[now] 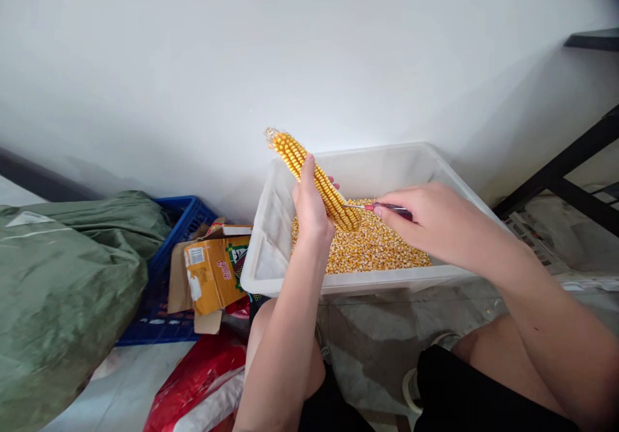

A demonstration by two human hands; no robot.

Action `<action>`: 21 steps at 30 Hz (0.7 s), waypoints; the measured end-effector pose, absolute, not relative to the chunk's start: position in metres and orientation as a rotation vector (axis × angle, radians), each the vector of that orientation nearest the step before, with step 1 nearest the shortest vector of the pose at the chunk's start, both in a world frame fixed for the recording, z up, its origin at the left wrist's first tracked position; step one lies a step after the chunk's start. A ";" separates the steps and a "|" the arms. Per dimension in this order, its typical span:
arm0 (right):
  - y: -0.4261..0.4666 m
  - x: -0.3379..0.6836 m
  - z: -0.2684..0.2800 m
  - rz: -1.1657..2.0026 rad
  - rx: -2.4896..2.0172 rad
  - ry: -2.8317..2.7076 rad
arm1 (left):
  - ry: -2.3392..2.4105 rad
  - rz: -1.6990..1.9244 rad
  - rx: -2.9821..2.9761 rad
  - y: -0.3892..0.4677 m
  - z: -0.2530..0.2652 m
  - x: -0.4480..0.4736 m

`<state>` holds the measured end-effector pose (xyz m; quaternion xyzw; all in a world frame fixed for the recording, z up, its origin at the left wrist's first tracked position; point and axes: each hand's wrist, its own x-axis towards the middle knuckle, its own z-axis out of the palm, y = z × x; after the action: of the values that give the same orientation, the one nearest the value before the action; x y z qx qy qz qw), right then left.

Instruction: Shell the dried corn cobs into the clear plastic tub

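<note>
Left hand (309, 203) grips corn cob (314, 177) over bin (271, 238); right hand (425, 219) clenches screwdriver (382, 207), tip at kernels. Risk: tip slips off, jabs left fingers.

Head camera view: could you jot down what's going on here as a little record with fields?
left hand: grips a corn cob, tilted, its lower end over the tub
right hand: holds a red-handled metal tool, its tip against the cob
tub: white plastic, holds loose corn kernels
left of tub: orange cardboard box, blue crate, green sack
below: red bag
</note>
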<state>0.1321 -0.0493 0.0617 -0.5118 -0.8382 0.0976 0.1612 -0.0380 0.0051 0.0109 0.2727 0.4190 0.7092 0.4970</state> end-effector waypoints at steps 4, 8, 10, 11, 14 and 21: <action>-0.055 0.129 0.063 0.129 -1.463 -2.378 | 1.049 1.764 0.895 0.000 0.016 -0.034; -0.063 0.124 0.064 0.093 -1.438 -2.398 | 1.147 1.819 0.977 -0.008 0.023 -0.032; -0.067 0.121 0.063 0.060 -1.424 -2.398 | 1.167 1.820 0.978 -0.010 0.026 -0.031; -0.068 0.120 0.062 0.038 -1.411 -2.400 | 1.171 1.813 0.979 -0.011 0.027 -0.031; -0.072 0.115 0.058 -0.047 -1.394 -2.395 | 1.186 1.834 1.006 -0.011 0.028 -0.029; -0.080 0.098 0.040 -0.184 -1.408 -2.355 | 1.201 1.919 1.023 -0.011 0.029 -0.030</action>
<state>0.0984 -0.0797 0.0403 -0.5022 -0.8401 -0.0655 0.1944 -0.0301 -0.0106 0.0285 0.3897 0.4576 0.7310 0.3230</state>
